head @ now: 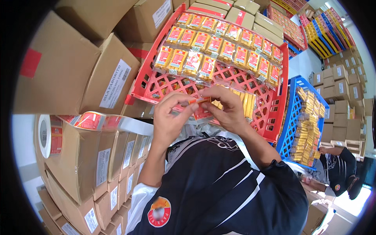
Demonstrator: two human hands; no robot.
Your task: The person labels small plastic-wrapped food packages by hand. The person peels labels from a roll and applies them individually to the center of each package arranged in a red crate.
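Observation:
My left hand [171,116] and my right hand [227,107] meet over the near side of a red plastic crate [273,117]. Between thumbs and fingers, both pinch a small red printed sticker label [202,113], partly covered by the fingertips. Just behind my right hand lie clear packs of golden biscuit sticks [249,105] without a visible red label. Farther up the crate, rows of similar packs [227,51] carry red labels. To the left, a roll of red labels [44,135] rests on a carton, with a loose label strip [89,120] trailing from it.
Cardboard cartons [58,64] bearing printed labels stand close on the left, with more stacked below [76,158]. A blue crate [286,141] of biscuit packs [307,129] is on the right. Beyond it a co-worker [337,164] reaches toward that crate. Stacked crates [327,33] stand at the back.

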